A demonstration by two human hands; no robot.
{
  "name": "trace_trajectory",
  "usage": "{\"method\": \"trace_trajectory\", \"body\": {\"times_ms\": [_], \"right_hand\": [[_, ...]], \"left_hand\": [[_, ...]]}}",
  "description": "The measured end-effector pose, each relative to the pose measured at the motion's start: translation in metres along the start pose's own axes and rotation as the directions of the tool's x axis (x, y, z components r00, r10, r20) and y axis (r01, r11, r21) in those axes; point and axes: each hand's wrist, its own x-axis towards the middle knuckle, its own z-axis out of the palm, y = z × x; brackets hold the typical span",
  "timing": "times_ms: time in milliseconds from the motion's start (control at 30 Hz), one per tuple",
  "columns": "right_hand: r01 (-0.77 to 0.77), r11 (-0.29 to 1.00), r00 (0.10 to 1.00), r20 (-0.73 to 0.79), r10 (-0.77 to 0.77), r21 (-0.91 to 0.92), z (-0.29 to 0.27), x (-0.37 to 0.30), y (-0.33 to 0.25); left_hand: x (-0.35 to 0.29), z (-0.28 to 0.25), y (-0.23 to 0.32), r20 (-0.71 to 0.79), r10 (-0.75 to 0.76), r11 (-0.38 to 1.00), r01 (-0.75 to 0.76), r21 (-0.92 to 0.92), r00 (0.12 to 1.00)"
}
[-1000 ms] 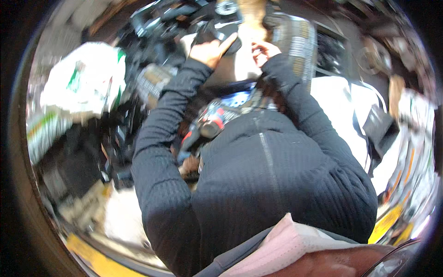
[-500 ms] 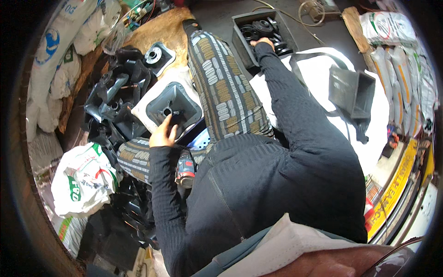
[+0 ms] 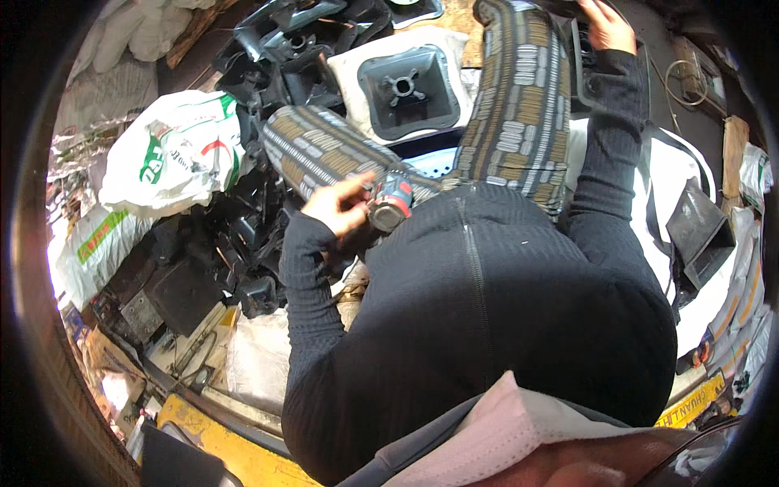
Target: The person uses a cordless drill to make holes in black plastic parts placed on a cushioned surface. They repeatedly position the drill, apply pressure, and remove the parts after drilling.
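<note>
The left hand (image 3: 333,207) is curled, thumb and fingers apart, right at the red and dark power tool (image 3: 391,201) by the lap; whether it grips the tool, I cannot tell. The right hand (image 3: 610,31) reaches to the top edge over a grey bin (image 3: 575,89) of black parts, fingers extended; whether they pinch anything is unclear. Between the legs in patterned trousers (image 3: 519,105), a black square flared piece (image 3: 438,105) rests on a white pad (image 3: 347,77), near a blue perforated item (image 3: 440,161). Left of the pad lies a heap of black pieces (image 3: 304,69), near a white bag (image 3: 174,154).
</note>
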Motion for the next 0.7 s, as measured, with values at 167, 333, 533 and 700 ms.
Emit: {"method": "trace_trajectory", "body": {"times_ms": [167, 333, 533, 700], "right_hand": [[-0.684, 0.369, 0.679, 0.734, 0.005, 0.629, 0.037, 0.053, -0.227], [-0.893, 0.368, 0.269, 0.963, -0.025, 0.259, 0.096, 0.017, -0.267], [-0.868, 0.435, 0.242, 0.969, -0.05, 0.24, 0.104, 0.017, -0.261], [-0.874, 0.304, 0.385, 0.922, -0.045, 0.38, 0.121, 0.002, -0.26]], "left_hand": [[-0.029, 0.039, -0.002, -0.119, 0.199, 0.836, -0.105, 0.539, 0.973], [-0.022, 0.072, -0.005, -0.42, 0.082, 0.741, 0.226, 0.632, 0.904], [-0.013, 0.067, 0.004, -0.406, -0.003, 0.748, 0.272, 0.606, 0.914], [-0.004, 0.064, 0.002, -0.373, -0.001, 0.748, 0.248, 0.616, 0.928]]}}
